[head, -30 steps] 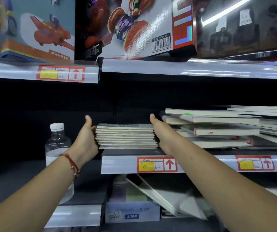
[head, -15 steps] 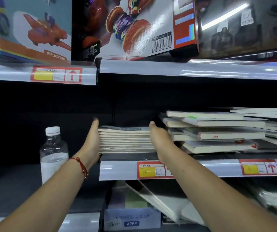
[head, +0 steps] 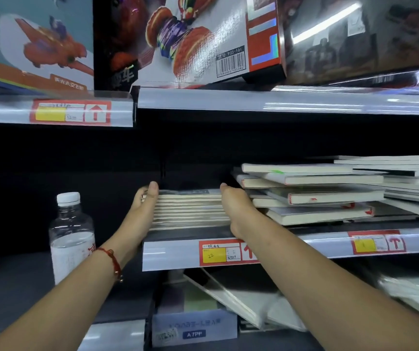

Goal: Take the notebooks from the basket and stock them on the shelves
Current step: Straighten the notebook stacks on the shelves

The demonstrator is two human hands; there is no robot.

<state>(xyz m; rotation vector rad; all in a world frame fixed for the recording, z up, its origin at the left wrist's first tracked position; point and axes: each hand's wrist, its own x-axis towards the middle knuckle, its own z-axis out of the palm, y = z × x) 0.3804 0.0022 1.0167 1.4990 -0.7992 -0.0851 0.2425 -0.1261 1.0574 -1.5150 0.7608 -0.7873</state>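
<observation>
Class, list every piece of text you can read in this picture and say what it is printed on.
"935-161": above the barcode on the white spinning-top toy box.
"22": yellow patch of the red price tag under the notebook stack.
"A7PP": blue label on the pale box below.
Other tags, Chinese print, bottle label: too blurred.

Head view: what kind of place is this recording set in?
Most likely a shop aisle, stationery and toys. Shelf edges carry red and yellow price tags, boxed toys fill the upper shelf, and both hands square a notebook stack beside piled books.
</observation>
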